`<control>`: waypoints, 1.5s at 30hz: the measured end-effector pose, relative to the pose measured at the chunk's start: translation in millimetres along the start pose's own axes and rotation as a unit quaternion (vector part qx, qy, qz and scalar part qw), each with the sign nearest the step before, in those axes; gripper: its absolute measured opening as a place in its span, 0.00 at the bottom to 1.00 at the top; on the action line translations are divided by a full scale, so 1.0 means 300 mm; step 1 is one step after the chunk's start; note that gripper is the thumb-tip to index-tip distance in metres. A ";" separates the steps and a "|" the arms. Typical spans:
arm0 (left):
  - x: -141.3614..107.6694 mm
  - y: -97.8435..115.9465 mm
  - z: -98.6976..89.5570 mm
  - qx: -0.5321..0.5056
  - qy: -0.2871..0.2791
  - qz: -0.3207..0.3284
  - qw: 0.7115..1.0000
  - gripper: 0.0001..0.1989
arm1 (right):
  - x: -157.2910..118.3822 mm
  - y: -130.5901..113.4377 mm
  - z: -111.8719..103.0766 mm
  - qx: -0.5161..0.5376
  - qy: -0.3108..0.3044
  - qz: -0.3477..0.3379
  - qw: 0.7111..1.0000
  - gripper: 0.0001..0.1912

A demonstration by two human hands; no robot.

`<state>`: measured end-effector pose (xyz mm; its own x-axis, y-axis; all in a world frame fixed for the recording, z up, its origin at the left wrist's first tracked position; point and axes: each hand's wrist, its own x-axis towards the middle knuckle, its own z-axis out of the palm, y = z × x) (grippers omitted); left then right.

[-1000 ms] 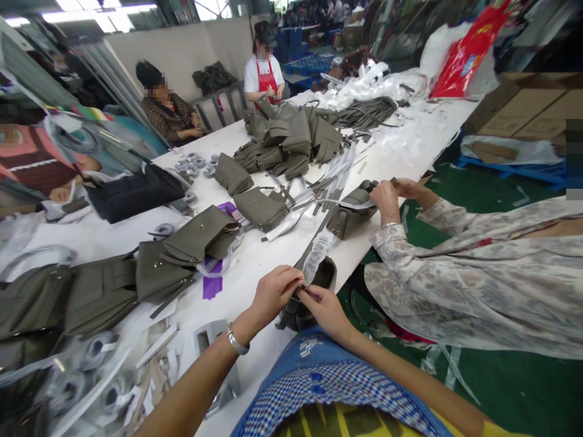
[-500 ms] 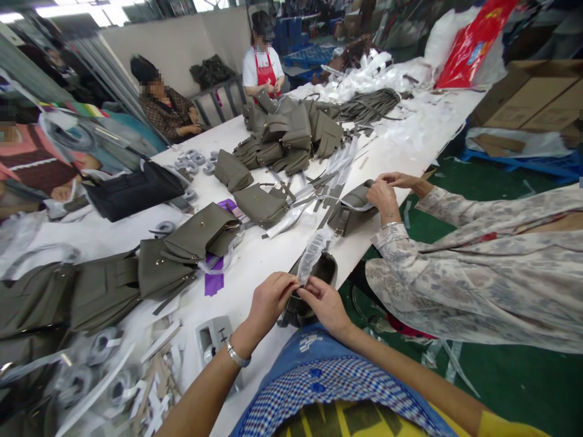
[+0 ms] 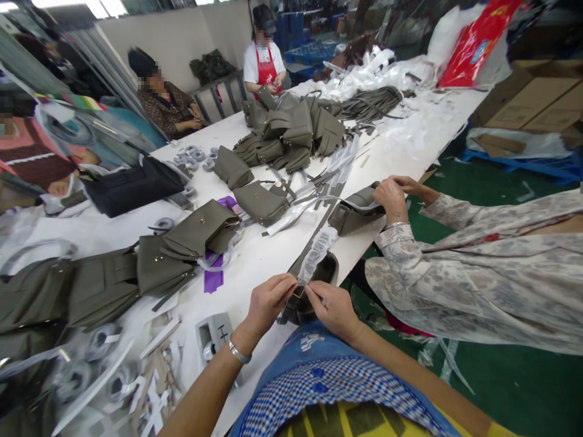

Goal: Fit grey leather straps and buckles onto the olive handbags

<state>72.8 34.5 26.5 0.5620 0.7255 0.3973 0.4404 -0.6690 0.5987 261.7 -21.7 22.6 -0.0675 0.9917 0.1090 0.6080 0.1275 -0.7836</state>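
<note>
In the head view, an olive bag (image 3: 328, 267) lies open on the white worktop (image 3: 255, 255), at its near end beside the right edge. A crinkled clear wrap (image 3: 315, 254) slants across the bag's mouth, its lower end between the two hands. The left hand (image 3: 269, 301) pinches that lower end, thumb and fingers closed together. The right hand (image 3: 334, 311) has its bent fingertips against the same spot, just above a small metal buckle (image 3: 298, 294); whether they grip, I cannot tell.

A grey tape dispenser (image 3: 217, 338) stands near the near edge, left of the left hand. Farther up the right edge, a co-worker's hands (image 3: 395, 193) touch a second olive bag (image 3: 355, 212). More olive bags (image 3: 191, 233) stretch from the middle of the worktop to its left side, two of them close to a purple piece (image 3: 214, 276). Beyond are a heap of olive bags (image 3: 291, 130), a bundle of straps (image 3: 371, 104) and, toward the far end, white plastic (image 3: 359, 76). A black bag (image 3: 134, 185) lies by the left edge.
</note>
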 end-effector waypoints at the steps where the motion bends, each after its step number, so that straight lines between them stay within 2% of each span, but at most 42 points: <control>1: -0.001 0.001 -0.001 0.014 -0.005 -0.001 1.000 0.09 | -0.002 0.003 -0.001 -0.007 -0.006 -0.001 1.000 0.15; 5: 0.006 0.006 -0.009 0.039 -0.034 -0.021 0.998 0.07 | -0.006 0.008 0.021 0.043 -0.051 0.022 0.998 0.12; 8: 0.017 -0.001 -0.016 0.037 -0.043 -0.004 0.998 0.09 | 0.001 0.004 0.056 0.069 -0.087 0.041 0.993 0.12; 13: 0.028 -0.022 -0.044 0.050 -0.086 0.027 0.995 0.10 | 0.009 0.005 0.105 0.190 -0.091 0.116 0.971 0.18; 18: -0.011 -0.019 -0.059 0.071 -0.133 0.014 0.988 0.09 | 0.006 0.022 0.111 0.279 -0.053 0.174 0.943 0.19; 21: -0.045 -0.013 -0.050 0.083 -0.159 -0.008 0.984 0.10 | 0.005 0.036 0.109 0.306 -0.063 0.176 0.933 0.17; 24: -0.065 -0.016 -0.031 0.085 -0.149 -0.041 0.984 0.10 | 0.000 0.058 0.119 0.249 -0.115 0.159 0.948 0.13; 27: -0.079 -0.024 -0.006 0.069 -0.148 -0.048 0.985 0.09 | -0.002 0.081 0.136 0.168 -0.182 0.147 0.958 0.11; 29: -0.096 -0.031 0.012 0.054 -0.163 -0.051 0.984 0.08 | 0.001 0.092 0.142 0.106 -0.201 0.133 0.965 0.11; 31: -0.122 -0.040 0.028 0.033 -0.167 -0.069 0.983 0.07 | 0.007 0.099 0.144 0.021 -0.196 0.106 0.975 0.13; 34: -0.164 -0.057 0.048 -0.014 -0.116 -0.122 0.986 0.06 | 0.017 0.111 0.146 -0.043 -0.208 0.065 0.975 0.14; 38: -0.190 -0.056 0.058 -0.072 0.026 -0.215 0.974 0.09 | 0.047 0.115 0.132 0.030 -0.225 0.051 0.972 0.16; 41: -0.170 -0.014 0.040 -0.111 0.038 -0.251 0.961 0.09 | 0.102 0.082 0.068 0.087 -0.179 0.055 0.979 0.19; 45: -0.094 0.079 -0.015 -0.110 0.056 -0.250 0.960 0.10 | 0.177 0.003 -0.056 0.120 -0.138 0.088 0.979 0.23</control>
<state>64.3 -1.1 32.6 0.2341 0.9683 0.0873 0.4705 -0.1914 0.8614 271.9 30.9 37.9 -0.2097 0.9601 -0.1850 0.4289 -0.0797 -0.8998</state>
